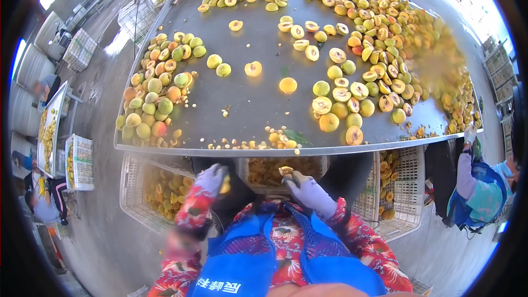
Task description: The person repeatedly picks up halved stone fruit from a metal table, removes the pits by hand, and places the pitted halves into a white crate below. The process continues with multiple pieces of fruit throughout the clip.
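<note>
My left hand [213, 179], in a pale glove, is held low in front of the table edge with a yellow piece of fruit [225, 184] at its fingers. To the right my right hand [303, 185], gloved too, pinches a halved fruit piece [285, 170] above a crate of brownish pieces [264, 169] between my knees. On the metal table [243, 107] lie whole peaches or similar stone fruit [154, 86] at the left, and cut halves [379, 45] heaped at the right. Small pits and scraps [280, 135] lie along the near edge. A blur hides part of the right heap.
White plastic crates with fruit stand under the table edge, left [138, 173] and right [406, 198]. At the far right a person [480, 189] reaches to the table. Other people are at the far edge. Another fruit table [53, 128] and a crate [82, 163] stand left.
</note>
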Tool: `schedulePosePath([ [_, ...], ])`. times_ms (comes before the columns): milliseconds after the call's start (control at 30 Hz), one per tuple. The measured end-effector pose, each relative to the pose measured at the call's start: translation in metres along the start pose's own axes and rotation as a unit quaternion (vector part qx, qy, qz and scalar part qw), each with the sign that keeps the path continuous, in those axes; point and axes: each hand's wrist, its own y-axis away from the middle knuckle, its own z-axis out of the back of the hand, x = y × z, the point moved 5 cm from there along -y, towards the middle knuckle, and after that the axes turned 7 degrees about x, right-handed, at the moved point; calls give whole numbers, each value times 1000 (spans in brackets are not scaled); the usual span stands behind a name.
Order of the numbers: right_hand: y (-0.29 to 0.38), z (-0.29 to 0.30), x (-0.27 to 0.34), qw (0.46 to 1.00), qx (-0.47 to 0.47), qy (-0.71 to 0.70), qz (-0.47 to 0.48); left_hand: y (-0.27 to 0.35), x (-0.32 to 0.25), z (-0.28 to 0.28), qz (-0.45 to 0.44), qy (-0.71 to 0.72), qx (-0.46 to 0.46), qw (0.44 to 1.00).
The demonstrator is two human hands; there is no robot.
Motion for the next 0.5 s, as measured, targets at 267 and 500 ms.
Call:
schedulePosePath([
  [267,-4,-16,-22,838,169,-477,-204,-45,-127,126,-64,-236,-150,958],
  [500,32,-1,-15,853,141,-440,-241,-253,-220,75,-124,-296,-204,925],
])
